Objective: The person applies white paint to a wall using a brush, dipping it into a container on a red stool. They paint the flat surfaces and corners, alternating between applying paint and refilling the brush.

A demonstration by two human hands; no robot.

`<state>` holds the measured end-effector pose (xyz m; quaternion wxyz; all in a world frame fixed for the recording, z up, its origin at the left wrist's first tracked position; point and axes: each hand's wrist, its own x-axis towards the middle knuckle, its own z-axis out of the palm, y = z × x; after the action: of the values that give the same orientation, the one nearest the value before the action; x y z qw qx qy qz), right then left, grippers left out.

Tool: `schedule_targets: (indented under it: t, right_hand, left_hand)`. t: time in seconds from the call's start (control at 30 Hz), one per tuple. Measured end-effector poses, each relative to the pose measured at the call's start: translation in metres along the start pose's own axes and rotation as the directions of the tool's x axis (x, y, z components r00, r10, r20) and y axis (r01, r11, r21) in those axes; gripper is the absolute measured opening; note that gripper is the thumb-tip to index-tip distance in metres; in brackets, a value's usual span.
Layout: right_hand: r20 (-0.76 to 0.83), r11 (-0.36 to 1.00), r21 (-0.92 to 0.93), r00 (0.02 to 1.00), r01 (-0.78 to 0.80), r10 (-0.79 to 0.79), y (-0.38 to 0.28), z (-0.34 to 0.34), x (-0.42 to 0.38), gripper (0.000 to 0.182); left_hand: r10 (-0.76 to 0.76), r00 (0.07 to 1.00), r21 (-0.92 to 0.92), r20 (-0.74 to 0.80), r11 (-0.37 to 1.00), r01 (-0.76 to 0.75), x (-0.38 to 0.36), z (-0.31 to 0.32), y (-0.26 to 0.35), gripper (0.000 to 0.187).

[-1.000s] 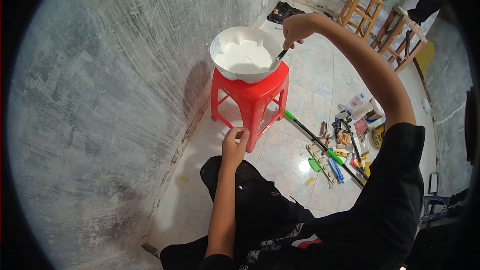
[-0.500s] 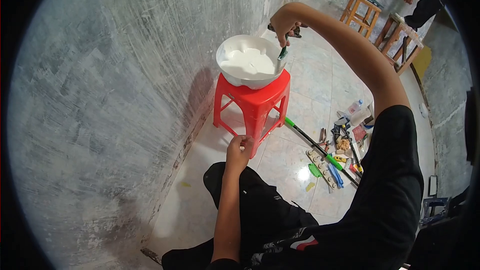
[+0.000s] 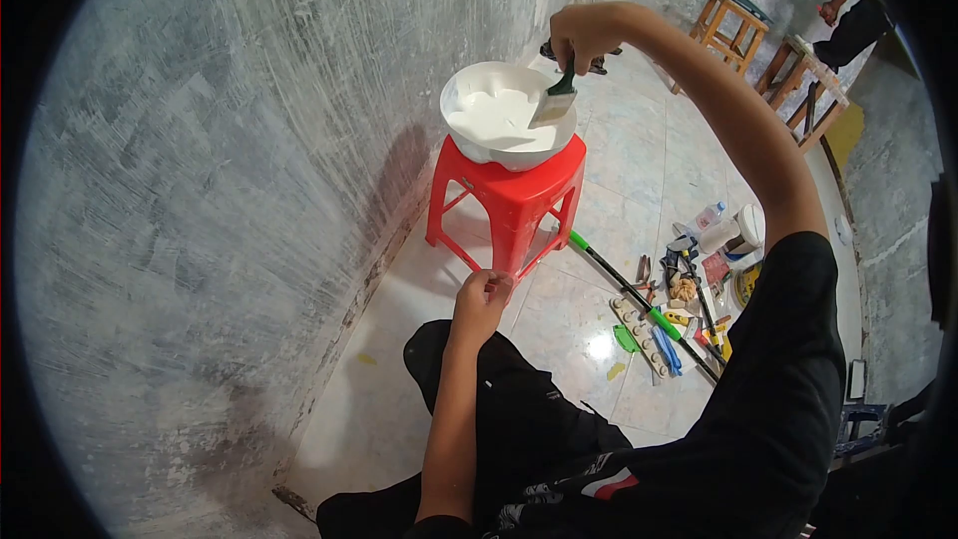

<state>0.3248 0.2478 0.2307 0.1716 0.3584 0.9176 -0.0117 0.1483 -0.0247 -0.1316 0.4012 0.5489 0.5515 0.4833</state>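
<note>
Brush over the bowl
Right hand: grip around the handle, bristles downward, likely so drips land inside; left hand, nearer than the bowl: grip narrow, seemingly empty.

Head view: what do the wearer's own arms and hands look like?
The left hand and right hand are bare, without gloves; no watch or bracelet shows. Short black sleeves leave the forearms uncovered. The black shirt carries a red-and-white mark.
</note>
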Motion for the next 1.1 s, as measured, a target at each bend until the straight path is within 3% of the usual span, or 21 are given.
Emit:
schedule_targets:
  t: [0.17,0.27,0.37,0.5,0.6,0.67,0.9,0.97,1.1]
  right_hand:
    - [0.023,1.0,0.022,1.0,0.007,-0.007,-0.02,0.022,0.001,0.028]
    - [0.032,0.988,0.009,0.987,0.155,-0.155,-0.035,0.024,0.002,0.026]
    - [0.132,1.0,-0.005,0.991,0.019,-0.018,-0.047,0.01,-0.007,0.025]
    - [0.15,1.0,0.012,0.989,0.007,-0.009,-0.043,0.006,-0.004,0.025]
    - [0.129,0.996,0.017,0.988,0.085,-0.086,-0.04,0.006,-0.003,0.025]
    - [0.133,1.0,0.008,0.991,0.011,-0.012,-0.049,0.0,-0.012,0.026]
    - [0.107,0.998,0.033,0.993,0.049,-0.053,-0.033,-0.003,-0.011,0.027]
    - [0.136,0.999,0.009,0.99,-0.041,0.039,-0.038,-0.012,-0.018,0.028]
    - [0.117,0.999,0.042,0.993,0.012,-0.017,-0.017,-0.011,-0.015,0.029]
  left_hand:
    - [0.023,1.0,0.0,0.018,1.0,-0.023,0.001,0.003,-0.001,0.029]
    - [0.002,1.0,0.014,0.021,1.0,-0.003,-0.002,0.006,0.002,0.029]
    - [0.011,0.997,0.084,0.079,0.996,-0.018,-0.002,0.003,-0.001,0.031]
    - [0.047,0.996,0.049,0.072,0.998,-0.05,-0.001,0.002,-0.006,0.031]
    - [0.028,0.997,0.029,0.073,0.999,-0.03,-0.002,0.001,-0.007,0.03]
    - [0.046,0.996,0.064,0.071,0.997,-0.051,-0.002,0.0,-0.01,0.031]
    - [0.011,0.996,0.059,0.093,0.998,-0.017,-0.005,-0.002,-0.007,0.031]
    - [0.004,0.998,0.043,0.067,0.999,-0.007,-0.006,-0.001,-0.005,0.03]
    - [-0.001,0.997,0.061,0.075,0.998,-0.003,-0.008,-0.002,-0.01,0.031]
